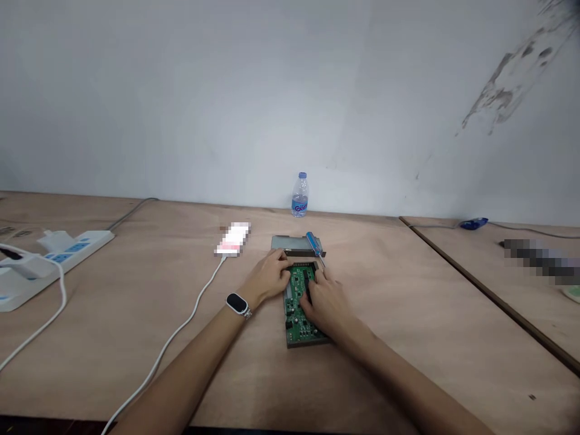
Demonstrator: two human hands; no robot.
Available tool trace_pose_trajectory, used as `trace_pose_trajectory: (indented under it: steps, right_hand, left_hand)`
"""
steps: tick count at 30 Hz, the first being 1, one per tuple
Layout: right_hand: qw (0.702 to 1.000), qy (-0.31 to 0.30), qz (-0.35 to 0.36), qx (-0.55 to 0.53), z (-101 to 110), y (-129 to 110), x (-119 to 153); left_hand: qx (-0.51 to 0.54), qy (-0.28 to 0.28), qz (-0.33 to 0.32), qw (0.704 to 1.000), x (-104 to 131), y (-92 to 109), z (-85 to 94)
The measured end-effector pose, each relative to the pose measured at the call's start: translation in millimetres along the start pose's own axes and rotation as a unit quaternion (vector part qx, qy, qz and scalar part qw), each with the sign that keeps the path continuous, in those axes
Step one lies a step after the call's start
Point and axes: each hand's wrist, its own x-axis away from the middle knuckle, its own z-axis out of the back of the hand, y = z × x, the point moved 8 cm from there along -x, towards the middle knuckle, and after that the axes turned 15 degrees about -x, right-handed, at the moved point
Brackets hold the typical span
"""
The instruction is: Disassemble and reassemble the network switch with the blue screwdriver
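A green circuit board (pixel 295 329) in a shallow dark tray lies lengthwise in front of me on the table. My left hand (pixel 268 275) is closed at its far left corner, thumb and fingers gripping the edge beside a row of pins. Curled over the right side is my right hand (pixel 327 302), closed on the board, its thumb and fingers around a black part; the fingertips are partly hidden. Just beyond the board rests a flat grey metal cover (pixel 292 244). A screwdriver (pixel 313 243) with a blue and red handle lies across the cover's right end.
Behind stands a water bottle (pixel 299 196) near the wall. To the left are a phone (pixel 233 239) on a white charging cable (pixel 194 311) and a white power strip (pixel 93 243). A dark table seam (pixel 480 284) runs along the right, with a blue packet (pixel 473 224) beyond it.
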Motion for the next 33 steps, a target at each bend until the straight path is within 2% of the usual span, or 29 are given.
trace_pose_trajectory:
  steps: [8,25,30,33]
  right_hand:
    - [1.0,0.018,-0.003,-0.007,3.3,-2.0,1.4]
    - [0.998,0.052,0.006,-0.03,8.9,-12.9,2.5]
    - [0.998,0.062,0.007,-0.033,14.2,-12.1,3.6]
    - [0.995,0.087,0.004,-0.048,21.2,-9.7,4.4]
  left_hand:
    - [0.03,-0.015,0.013,0.999,-0.5,6.7,11.5]
    - [0.064,-0.01,0.037,0.997,3.2,8.4,13.2]
    - [0.108,0.011,0.099,0.989,7.3,-4.2,15.6]
    - [0.116,0.004,0.107,0.987,9.5,-4.6,15.7]
